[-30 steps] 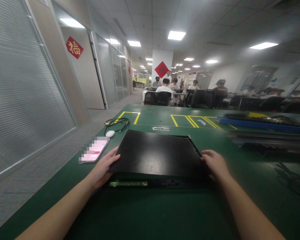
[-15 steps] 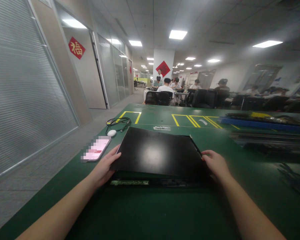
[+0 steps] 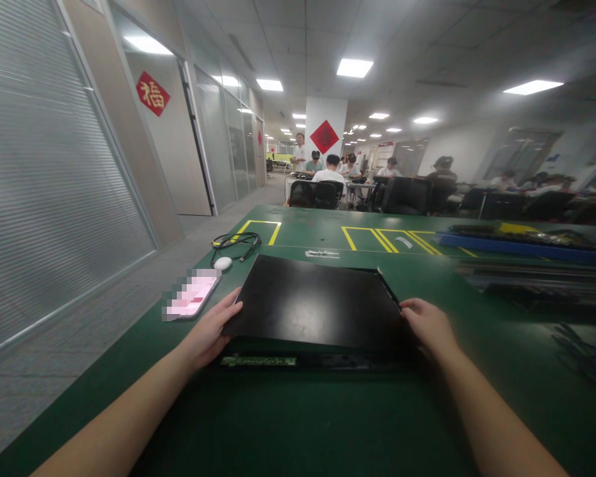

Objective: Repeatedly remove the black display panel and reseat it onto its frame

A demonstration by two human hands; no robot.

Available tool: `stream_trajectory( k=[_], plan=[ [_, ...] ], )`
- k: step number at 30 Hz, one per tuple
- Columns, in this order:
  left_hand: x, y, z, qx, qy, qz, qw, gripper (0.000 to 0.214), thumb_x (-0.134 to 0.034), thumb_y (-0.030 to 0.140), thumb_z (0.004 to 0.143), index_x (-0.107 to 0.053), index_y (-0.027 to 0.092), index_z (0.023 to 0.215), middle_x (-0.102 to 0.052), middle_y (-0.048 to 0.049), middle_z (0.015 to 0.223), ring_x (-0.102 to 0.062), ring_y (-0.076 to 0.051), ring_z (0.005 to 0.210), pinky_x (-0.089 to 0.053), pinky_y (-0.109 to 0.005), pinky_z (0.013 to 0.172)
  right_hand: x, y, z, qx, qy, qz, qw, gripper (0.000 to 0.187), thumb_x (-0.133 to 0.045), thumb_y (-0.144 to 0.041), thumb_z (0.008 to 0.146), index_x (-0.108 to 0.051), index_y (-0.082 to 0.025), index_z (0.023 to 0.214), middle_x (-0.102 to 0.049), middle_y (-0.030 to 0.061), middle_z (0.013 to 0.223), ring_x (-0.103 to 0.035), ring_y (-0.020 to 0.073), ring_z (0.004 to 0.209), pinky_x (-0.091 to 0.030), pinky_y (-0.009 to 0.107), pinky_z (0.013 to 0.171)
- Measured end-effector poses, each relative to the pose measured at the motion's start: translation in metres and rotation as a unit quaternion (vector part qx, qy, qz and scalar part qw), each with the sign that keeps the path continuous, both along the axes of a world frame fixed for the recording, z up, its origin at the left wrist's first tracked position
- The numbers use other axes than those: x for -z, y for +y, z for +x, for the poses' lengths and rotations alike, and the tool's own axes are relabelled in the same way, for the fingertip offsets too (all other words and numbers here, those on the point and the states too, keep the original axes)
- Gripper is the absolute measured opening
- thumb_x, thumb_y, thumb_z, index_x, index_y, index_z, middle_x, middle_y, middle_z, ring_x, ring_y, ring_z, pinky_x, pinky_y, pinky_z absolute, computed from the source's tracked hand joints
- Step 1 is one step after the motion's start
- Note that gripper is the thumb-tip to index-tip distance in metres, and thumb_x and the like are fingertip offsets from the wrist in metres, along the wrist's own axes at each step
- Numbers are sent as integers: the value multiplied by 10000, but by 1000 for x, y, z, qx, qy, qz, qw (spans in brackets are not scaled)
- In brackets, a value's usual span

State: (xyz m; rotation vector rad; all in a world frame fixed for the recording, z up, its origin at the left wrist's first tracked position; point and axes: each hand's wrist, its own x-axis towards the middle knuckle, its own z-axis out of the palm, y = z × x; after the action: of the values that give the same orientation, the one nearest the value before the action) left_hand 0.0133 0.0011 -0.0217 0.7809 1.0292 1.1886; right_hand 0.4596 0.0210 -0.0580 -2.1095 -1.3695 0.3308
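Note:
A flat black panel (image 3: 312,301) lies on the green table (image 3: 298,411) in front of me, with a strip of green circuit board (image 3: 258,361) showing under its near edge. My left hand (image 3: 209,331) grips the panel's near left edge, thumb on top. My right hand (image 3: 430,326) holds the near right edge, fingers curled over the side. The panel looks slightly raised at the near edge.
A phone (image 3: 193,295) lies left of the panel, with a white mouse (image 3: 223,263) and a coiled black cable (image 3: 233,242) behind it. Yellow tape marks (image 3: 377,238) cross the far table. Blue trays and dark parts (image 3: 521,246) sit at right. Several people sit at desks (image 3: 332,177) beyond.
Both hands stay on the panel's edges. The panel's tilt has shifted slightly, as the glare on its top has moved and faded. A person in the background has walked left.

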Motion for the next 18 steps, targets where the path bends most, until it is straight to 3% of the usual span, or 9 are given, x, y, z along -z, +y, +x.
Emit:
stream_trajectory(
  k=[5, 14, 18],
  plan=[
    [2, 1, 0, -6, 8, 2, 1000, 694, -757, 205, 801, -537, 235, 1458, -755, -102, 1198, -726, -244, 1028, -574, -268, 765, 1, 0, -1, -1, -21, 2, 1000, 279, -547, -337, 807, -769, -251, 954, -756, 39, 865, -662, 211, 766, -426, 293, 617],
    [5, 2, 3, -39, 25, 0, 999, 383, -724, 184, 838, -660, 179, 1216, -770, -109, 1066, -739, -241, 947, -571, -259, 707, -4, -1, -2, -14, -66, -6, 998, 265, -539, -323, 818, -779, -260, 911, -759, 42, 878, -664, 226, 808, -424, 306, 653],
    [6, 2, 2, -40, 32, 9, 999, 356, -754, 198, 816, -651, 189, 1156, -767, -93, 991, -742, -223, 873, -564, -249, 683, -3, -1, -2, -14, -63, -5, 998, 248, -550, -318, 812, -780, -269, 888, -760, 32, 864, -667, 224, 811, -427, 302, 655]
  ],
)
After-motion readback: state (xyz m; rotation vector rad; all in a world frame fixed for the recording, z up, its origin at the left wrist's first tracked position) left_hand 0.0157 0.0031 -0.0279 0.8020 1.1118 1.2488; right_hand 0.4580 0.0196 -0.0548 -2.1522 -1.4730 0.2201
